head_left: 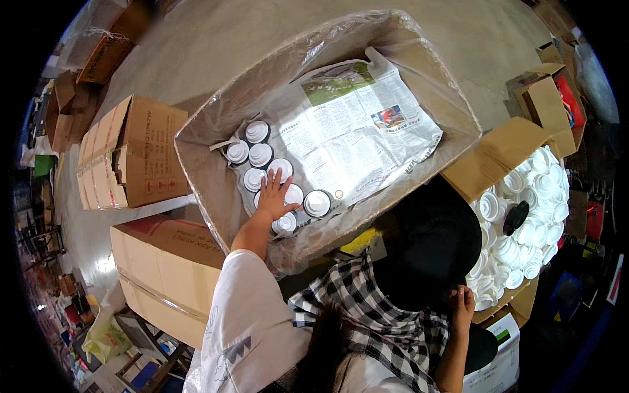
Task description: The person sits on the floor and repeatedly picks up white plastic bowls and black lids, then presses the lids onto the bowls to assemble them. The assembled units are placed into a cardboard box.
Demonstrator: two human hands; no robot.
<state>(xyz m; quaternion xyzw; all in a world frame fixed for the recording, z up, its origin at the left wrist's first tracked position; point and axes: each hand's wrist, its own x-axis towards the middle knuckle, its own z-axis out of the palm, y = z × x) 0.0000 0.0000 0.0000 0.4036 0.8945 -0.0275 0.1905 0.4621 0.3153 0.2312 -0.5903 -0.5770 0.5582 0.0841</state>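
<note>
My left hand (274, 198) reaches into a large plastic-lined cardboard box (229, 92). Its fingers are spread over a cluster of white round lids with dark rims (260, 155), pressing on or resting against them. Several of these lids stand at the box's left end, and one lid (318, 204) sits at the right of the group. Under them lies a newspaper sheet (341, 141). Down by my black-clad knee, my right hand (464, 302) has its fingers curled together; whatever they hold, if anything, is hidden.
At my right an open carton (495, 160) is heaped with white plastic lids (524, 242), a black piece (516, 218) lying on top. Closed cartons (154, 154) (170, 262) stand on the left. Further right is another open box (547, 108) with red contents.
</note>
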